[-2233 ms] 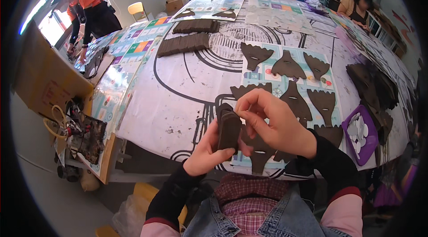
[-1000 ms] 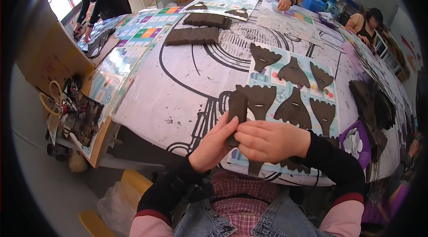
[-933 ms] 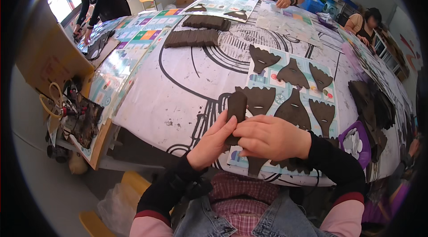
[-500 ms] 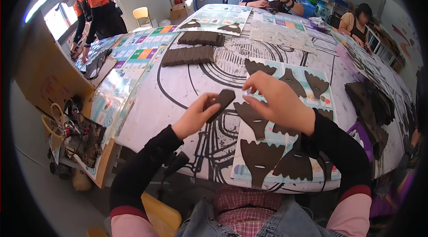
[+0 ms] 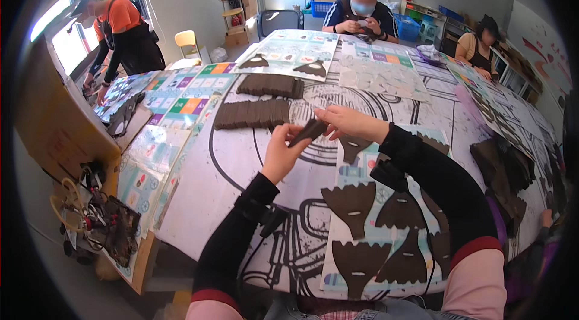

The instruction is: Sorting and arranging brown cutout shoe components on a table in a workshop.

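Hands, left hand [image 5: 280, 154] and right hand [image 5: 350, 124], both pinch one dark piece [image 5: 309, 131] above the tabletop [image 5: 241, 163], probably carrying it toward the stacks [image 5: 253, 114] just beyond them.

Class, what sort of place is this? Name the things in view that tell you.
Probably a craft workshop or small assembly room: dark cut-out shapes on printed sheets over a big shared table, stacked dark pieces, and other people working around it.

Both arms wear black long sleeves under pink sleeves edged with dark red bands; a plaid shirt shows below.
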Demonstrator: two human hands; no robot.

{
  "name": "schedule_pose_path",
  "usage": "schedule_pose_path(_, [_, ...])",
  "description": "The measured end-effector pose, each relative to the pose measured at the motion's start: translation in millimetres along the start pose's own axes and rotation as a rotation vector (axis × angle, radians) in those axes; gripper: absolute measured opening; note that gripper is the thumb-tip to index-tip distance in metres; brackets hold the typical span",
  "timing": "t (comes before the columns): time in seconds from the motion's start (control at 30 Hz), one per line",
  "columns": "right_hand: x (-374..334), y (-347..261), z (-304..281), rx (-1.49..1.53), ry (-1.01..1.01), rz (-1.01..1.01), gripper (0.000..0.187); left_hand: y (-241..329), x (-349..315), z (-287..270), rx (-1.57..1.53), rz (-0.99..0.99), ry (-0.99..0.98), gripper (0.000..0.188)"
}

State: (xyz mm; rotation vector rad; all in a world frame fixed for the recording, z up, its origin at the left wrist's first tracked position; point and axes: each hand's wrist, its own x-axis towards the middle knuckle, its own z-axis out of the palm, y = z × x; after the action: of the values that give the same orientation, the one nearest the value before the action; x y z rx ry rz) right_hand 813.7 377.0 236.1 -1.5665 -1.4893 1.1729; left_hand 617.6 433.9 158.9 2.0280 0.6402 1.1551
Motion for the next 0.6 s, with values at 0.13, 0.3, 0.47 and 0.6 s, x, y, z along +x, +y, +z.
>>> schedule_pose_path(0.13, [85, 48, -32, 0.138, 0.153, 0.098, 0.058, -31, -18, 20, -0.062, -0.179, -0.038, 0.031])
schedule_pose_path(0.3, [154, 72, -31, 0.625, 0.29, 0.099, 0.062, -44, -26, 23, -0.093, -0.275, -0.045, 0.033])
schedule_pose_path(0.47, [194, 74, -23, 0.89, 0.301, 0.121, 0.054, -34, -23, 20, -0.154, -0.337, -0.062, 0.035])
schedule_pose_path(0.6, [220, 79, -21, 0.775, 0.351, 0.142, 0.013, -35, -23, 18, -0.161, -0.378, -0.069, 0.034])
